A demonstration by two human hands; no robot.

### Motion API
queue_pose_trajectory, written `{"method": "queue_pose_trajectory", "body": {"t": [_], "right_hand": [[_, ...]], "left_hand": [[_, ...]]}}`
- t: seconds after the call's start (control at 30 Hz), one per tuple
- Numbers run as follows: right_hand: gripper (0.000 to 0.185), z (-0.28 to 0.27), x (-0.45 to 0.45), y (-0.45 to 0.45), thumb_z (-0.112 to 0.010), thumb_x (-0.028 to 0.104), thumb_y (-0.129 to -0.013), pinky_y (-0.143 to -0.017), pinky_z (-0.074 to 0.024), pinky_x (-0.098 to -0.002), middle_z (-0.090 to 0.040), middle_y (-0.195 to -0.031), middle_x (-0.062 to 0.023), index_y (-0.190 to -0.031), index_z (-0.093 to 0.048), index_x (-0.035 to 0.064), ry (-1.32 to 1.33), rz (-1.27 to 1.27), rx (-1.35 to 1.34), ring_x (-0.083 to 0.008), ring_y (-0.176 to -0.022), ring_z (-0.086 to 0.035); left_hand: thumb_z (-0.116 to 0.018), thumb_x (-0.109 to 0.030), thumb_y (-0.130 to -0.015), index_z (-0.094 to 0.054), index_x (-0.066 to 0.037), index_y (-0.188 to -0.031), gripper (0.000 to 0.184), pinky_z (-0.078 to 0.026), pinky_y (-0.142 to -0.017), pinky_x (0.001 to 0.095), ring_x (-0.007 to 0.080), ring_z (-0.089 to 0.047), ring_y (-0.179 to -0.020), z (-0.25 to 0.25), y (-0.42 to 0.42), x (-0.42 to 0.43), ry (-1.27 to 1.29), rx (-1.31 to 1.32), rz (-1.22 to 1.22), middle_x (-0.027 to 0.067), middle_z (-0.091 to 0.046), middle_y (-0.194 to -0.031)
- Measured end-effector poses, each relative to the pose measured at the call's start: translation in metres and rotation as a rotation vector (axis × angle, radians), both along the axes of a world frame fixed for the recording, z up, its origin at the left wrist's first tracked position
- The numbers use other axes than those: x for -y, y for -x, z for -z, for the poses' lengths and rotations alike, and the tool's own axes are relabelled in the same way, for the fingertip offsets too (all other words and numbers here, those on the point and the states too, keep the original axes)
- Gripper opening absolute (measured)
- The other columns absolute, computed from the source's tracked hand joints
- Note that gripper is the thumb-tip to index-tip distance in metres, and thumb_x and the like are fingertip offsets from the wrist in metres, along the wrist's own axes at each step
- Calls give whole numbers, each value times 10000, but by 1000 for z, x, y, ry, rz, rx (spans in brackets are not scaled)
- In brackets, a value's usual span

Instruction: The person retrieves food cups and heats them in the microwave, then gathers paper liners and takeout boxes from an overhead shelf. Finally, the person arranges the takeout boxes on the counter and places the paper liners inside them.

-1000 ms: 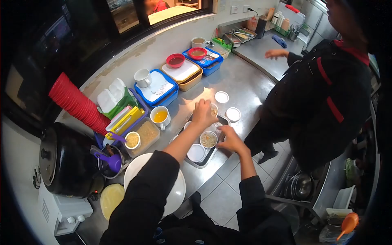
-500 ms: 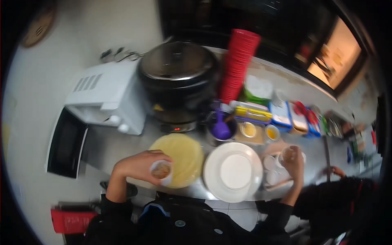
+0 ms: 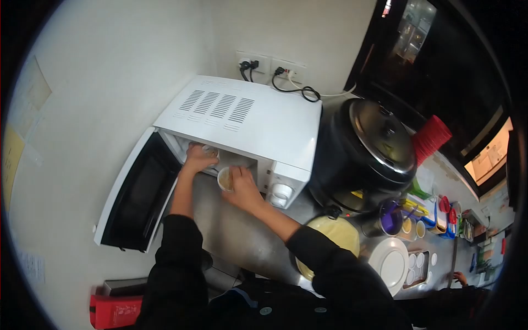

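Observation:
A white microwave [image 3: 275, 126] stands against the wall with its dark-windowed door [image 3: 137, 192] swung open. My left hand [image 3: 198, 158] reaches inside the opening, closed around a small white cup [image 3: 211, 150] with brownish contents. At the mouth of the microwave, my right hand [image 3: 242, 188] grips another small cup [image 3: 224, 179] by its side; pale brown food shows within. This second cup is slightly tilted toward me.
Right of the microwave sits a large black soup kettle [image 3: 352, 148]. Along the steel counter [image 3: 236, 231] are a yellow round-topped item [image 3: 335, 234], stacked white plates [image 3: 388, 264], a purple ladle [image 3: 391, 219] and a tray of small cups [image 3: 418, 267]. Another person's hand [image 3: 460, 278] shows far right.
My view has swung left toward the microwave. Both hands, each still holding a cup, have moved from over the counter to the microwave; the left is now inside it.

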State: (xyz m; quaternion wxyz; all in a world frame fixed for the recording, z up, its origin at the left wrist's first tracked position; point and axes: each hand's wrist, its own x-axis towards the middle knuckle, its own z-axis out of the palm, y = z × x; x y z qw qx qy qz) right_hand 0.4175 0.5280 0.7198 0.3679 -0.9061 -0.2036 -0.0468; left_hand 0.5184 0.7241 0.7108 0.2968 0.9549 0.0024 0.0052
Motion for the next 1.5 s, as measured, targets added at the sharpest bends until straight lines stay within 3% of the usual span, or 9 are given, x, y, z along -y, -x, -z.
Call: {"method": "queue_pose_trajectory", "body": {"t": [0.27, 0.37, 0.43, 0.57, 0.63, 0.73, 0.87, 1.1, 1.5], "right_hand": [[448, 60, -51, -126, -589, 163, -772, -922, -411, -442, -508, -1211, -236, -1179, -508, -6, 68, 339, -235, -364, -1113, -498], [419, -14, -30, -68, -594, 109, -753, -920, -417, -436, -489, -1208, -276, -1134, -525, -52, 189, 67, -514, -373, -1111, -497], [369, 19, -4, 0, -601, 111, -758, -944, -397, -422, -534, -1135, -269, -1086, -548, -49, 53, -92, 80, -355, -1082, -516], [312, -82, 143, 109, -607, 165, -852, -848, -462, -316, -618, -1069, -135, -1118, -572, 7, -114, -556, -673, -250, -976, -598], [232, -109, 235, 158, -578, 130, -879, -833, -458, -272, -639, -1042, -99, -1080, -603, 17, -321, -476, -672, -177, -972, -600], [167, -123, 359, 253, -511, -6, -850, -727, -486, -262, -651, -896, -112, -976, -613, -46, -702, 379, -397, -150, -782, -622], [252, -65, 508, 350, -559, -16, -771, -643, -486, -256, -651, -802, -103, -1019, -594, -40, 47, 1373, -54, -139, -698, -609], [837, 70, 624, 422, -811, 177, -479, -911, -422, -415, -480, -1196, -193, -1236, -477, 52, 364, 1055, -313, -357, -1108, -467], [738, 31, 693, 442, -802, 164, -514, -901, -414, -422, -490, -1086, -187, -1180, -496, 80, 102, 1082, -114, -378, -1064, -468]], "left_hand": [[-749, -330, -671, -471, -19, -1247, 711, -325, -1015, 385, 322, -419, -1199, 84, -84, -1, 117, 480, 216, 170, -480, -1275], [-718, -320, -722, -515, -4, -1194, 603, -373, -954, 380, 338, -483, -1119, 26, -14, 0, 244, 207, 215, 199, -530, -1197], [-727, -326, -713, -513, 82, -1127, 620, -473, -815, 345, 301, -608, -927, -9, 29, 3, 117, -57, 203, 224, -616, -1002], [-757, -309, -717, -531, -8, -1177, 594, -501, -753, 328, 225, -632, -903, -52, 110, 23, 194, -511, 592, 165, -643, -1006], [-772, -287, -704, -517, -28, -1209, 623, -505, -752, 319, 218, -627, -926, -100, 136, 75, 201, -633, 782, 153, -640, -1031], [-781, -277, -692, -473, -68, -1271, 688, -508, -756, 292, 193, -611, -970, -139, 179, 171, 466, -627, 1044, 134, -622, -1093], [-748, -248, -728, -453, -103, -1296, 656, -505, -768, 283, 182, -605, -978, -161, 229, 321, 431, -557, 1488, 110, -618, -1096], [-639, -83, -772, -579, -43, -1103, 339, -495, -771, 299, 210, -632, -855, -98, 318, 600, 379, -232, 1704, 119, -651, -889], [-778, -145, -585, -485, 27, -1129, 641, -433, -909, 401, 332, -435, -1127, 40, 377, 793, -260, 68, 1432, 169, -465, -1156]]}}
